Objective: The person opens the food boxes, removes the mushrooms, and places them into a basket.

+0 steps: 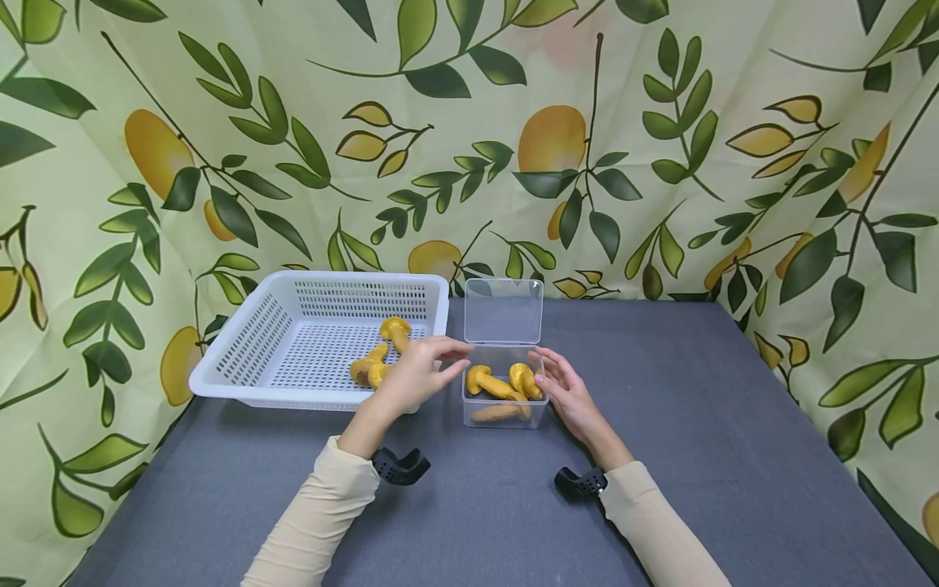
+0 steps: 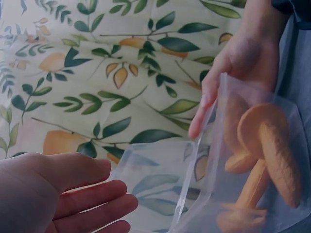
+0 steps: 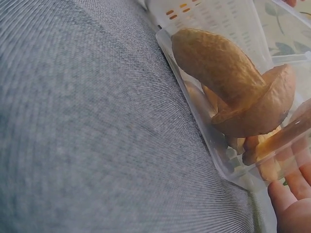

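Note:
A clear plastic box (image 1: 469,416) stands on the table with its hinged lid (image 1: 503,311) raised at the back. Several yellow-brown mushrooms lie inside, among them a mushroom (image 1: 497,386) on the left and a mushroom (image 3: 218,63) seen large in the right wrist view. My left hand (image 1: 418,371) hovers at the box's left rim, fingers extended and holding nothing; in the left wrist view, this hand (image 2: 73,194) is apart from the box. My right hand (image 1: 575,403) rests against the box's right side, fingers fairly straight along the outer wall (image 3: 291,194).
Left of the box stands a white perforated plastic basket (image 1: 242,391) with several mushrooms at its right end, one mushroom (image 1: 396,330) near the back. A leaf-and-fruit patterned cloth (image 1: 455,196) hangs behind the dark grey table (image 1: 660,391).

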The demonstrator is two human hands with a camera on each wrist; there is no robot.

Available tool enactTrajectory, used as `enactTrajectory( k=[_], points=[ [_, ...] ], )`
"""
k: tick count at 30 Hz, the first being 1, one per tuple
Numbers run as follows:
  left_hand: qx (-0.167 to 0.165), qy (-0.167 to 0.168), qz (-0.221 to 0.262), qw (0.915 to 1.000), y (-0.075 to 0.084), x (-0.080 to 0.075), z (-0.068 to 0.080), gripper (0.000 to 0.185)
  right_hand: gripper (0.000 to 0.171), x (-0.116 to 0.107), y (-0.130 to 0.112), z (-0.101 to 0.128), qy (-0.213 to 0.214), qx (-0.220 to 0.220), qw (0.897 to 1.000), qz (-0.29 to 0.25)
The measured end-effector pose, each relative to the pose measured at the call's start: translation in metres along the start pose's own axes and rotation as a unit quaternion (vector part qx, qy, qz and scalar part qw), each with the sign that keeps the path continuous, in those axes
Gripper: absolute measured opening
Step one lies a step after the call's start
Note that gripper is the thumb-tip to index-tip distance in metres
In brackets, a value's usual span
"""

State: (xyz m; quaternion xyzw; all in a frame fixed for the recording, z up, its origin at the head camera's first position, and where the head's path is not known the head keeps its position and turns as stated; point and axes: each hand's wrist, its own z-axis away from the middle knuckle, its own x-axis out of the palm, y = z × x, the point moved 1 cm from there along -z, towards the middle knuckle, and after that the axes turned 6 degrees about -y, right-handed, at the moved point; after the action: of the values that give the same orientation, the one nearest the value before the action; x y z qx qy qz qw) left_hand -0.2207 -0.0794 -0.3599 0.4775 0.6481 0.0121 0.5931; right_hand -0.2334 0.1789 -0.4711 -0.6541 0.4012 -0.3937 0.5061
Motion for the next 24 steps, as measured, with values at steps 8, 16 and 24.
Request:
enactTrajectory(
  k=[8,16,24],
  points=[
    [0.024,-0.032,-0.008,0.9992,0.006,0.013,-0.007,0.023,0.059,0.000,0.000,0.000,0.002,0.000,1.000,-0.002],
    [0.043,-0.056,-0.001,0.9975,0.011,0.026,-0.016,0.024,0.059,0.001,0.000,0.000,-0.001,0.008,1.000,0.011],
    [0.032,-0.082,0.004,0.9961,0.009,0.042,-0.029,0.023,0.056,0.001,-0.001,0.001,0.001,0.014,1.000,0.014]
  ],
)
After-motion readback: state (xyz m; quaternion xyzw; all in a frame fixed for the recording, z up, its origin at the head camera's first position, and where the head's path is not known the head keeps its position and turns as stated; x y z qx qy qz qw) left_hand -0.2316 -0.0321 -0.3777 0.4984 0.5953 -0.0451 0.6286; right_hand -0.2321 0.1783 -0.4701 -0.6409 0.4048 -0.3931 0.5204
